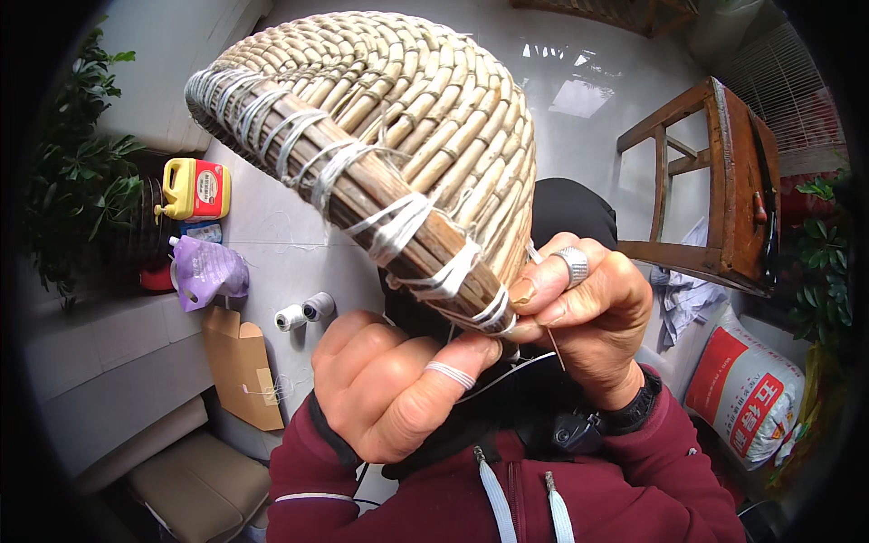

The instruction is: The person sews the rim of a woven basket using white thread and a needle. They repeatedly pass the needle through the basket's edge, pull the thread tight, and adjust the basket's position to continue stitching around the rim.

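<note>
A woven basket of jointed plant stalks point(434, 102) is tilted up in front of me. Its thick rim of bundled stalks point(353, 183) is lashed with white thread point(400, 231). My left hand point(400, 383) grips the rim's near end from below, with a few turns of white thread around the thumb. At the same end, my right hand point(597, 298) pinches a thin needle point(557, 349) against the rim's corner. A ridged metal ring thimble point(574, 266) sits on a right finger. A loose white strand point(509, 373) hangs below the rim, between the hands.
Two thread spools point(304, 311), a flattened cardboard box point(241, 366), a purple pouch point(210, 271) and a yellow-red jug point(197, 189) are on the left. To the right are a wooden stool point(733, 183) on its side, cloth point(682, 298) and a printed sack point(743, 387). Plants flank both sides.
</note>
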Demonstrator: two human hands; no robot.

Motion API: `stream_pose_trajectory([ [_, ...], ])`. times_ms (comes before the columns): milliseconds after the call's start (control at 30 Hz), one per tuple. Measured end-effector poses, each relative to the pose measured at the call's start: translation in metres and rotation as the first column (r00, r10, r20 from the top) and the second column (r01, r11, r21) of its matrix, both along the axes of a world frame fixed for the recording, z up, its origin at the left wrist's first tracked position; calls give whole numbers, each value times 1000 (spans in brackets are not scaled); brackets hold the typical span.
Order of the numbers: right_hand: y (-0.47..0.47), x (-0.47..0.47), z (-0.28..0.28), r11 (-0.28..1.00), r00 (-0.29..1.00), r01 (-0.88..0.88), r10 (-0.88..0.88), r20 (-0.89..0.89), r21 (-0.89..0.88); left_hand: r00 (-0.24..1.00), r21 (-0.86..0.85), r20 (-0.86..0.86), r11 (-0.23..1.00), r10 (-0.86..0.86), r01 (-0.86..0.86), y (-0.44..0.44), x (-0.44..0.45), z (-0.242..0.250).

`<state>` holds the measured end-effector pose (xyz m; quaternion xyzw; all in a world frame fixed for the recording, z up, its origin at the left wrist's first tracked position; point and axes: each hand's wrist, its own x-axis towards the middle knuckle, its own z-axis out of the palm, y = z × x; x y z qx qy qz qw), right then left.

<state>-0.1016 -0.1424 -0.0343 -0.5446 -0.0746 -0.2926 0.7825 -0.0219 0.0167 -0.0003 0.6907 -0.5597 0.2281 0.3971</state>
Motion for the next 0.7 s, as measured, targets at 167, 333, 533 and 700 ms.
stream_pose_trajectory([
  [167,5,4,6,991,999,-8,13,-36,136,994,148,-60,986,90,-81,8,-12,3],
  [333,-7,-3,-1,908,970,-197,235,-61,371,987,152,-120,984,109,-91,1,-18,8],
  [533,-6,1,-8,957,981,-188,192,4,221,927,130,-264,962,266,-239,0,-37,10],
  [700,1,9,-10,981,993,-114,110,39,159,902,45,-332,960,275,-276,3,-41,1],
])
